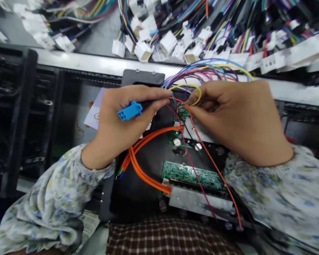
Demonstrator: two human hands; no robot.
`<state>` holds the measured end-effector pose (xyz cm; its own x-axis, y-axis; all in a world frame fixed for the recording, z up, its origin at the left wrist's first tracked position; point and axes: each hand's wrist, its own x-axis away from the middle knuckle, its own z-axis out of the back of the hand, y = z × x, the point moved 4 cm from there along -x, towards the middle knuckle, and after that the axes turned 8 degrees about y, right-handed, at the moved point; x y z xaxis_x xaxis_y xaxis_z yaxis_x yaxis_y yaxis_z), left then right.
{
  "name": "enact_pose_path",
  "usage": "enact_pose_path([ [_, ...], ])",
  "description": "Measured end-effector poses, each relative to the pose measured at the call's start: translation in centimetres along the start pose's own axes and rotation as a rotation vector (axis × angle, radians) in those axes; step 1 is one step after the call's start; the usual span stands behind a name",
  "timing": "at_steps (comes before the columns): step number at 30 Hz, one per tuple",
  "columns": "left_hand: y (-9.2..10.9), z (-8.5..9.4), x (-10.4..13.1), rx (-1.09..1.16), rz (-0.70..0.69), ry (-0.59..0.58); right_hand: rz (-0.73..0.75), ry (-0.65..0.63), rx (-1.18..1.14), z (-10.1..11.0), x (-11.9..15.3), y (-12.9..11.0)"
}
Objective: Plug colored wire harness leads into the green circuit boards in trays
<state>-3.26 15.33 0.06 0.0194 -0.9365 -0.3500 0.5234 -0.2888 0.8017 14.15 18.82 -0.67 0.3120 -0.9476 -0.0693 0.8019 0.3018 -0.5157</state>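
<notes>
My left hand point(130, 120) is closed, thumb and forefinger pinching the near end of a bundle of coloured wires point(207, 67). Between its thumb and palm shows a blue plastic connector point(130, 111). Facing it, my right hand point(228, 117) pinches a yellow wire point(196, 88) that loops back toward the left fingertips. An orange-red wire point(209, 152) and a dark red wire point(189, 159) hang from the left fingertips across the black panel point(138, 198). Below the hands, a green circuit board point(193, 175) sits beside a metal heat sink point(201, 202). My right hand partly hides another green board point(175, 120).
Thick orange cables point(146, 177) curve over the panel's left half. Behind, a metal ledge point(79, 63) borders a shelf heaped with wire harnesses and white connectors point(143, 49). A black rack point(13, 120) stands at left. Checked brown cloth point(161, 237) lies at the panel's near edge.
</notes>
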Motion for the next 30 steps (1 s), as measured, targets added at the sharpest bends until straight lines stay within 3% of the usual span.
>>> enact_pose_path([
  [16, 0.04, 0.08, 0.07, -0.048, 0.013, 0.012, 0.032, 0.056, 0.047, 0.13, 0.25, -0.14],
  [30, -0.04, 0.12, -0.07, -0.084, 0.032, 0.008, 0.052, 0.014, 0.075, 0.38, 0.19, -0.05],
])
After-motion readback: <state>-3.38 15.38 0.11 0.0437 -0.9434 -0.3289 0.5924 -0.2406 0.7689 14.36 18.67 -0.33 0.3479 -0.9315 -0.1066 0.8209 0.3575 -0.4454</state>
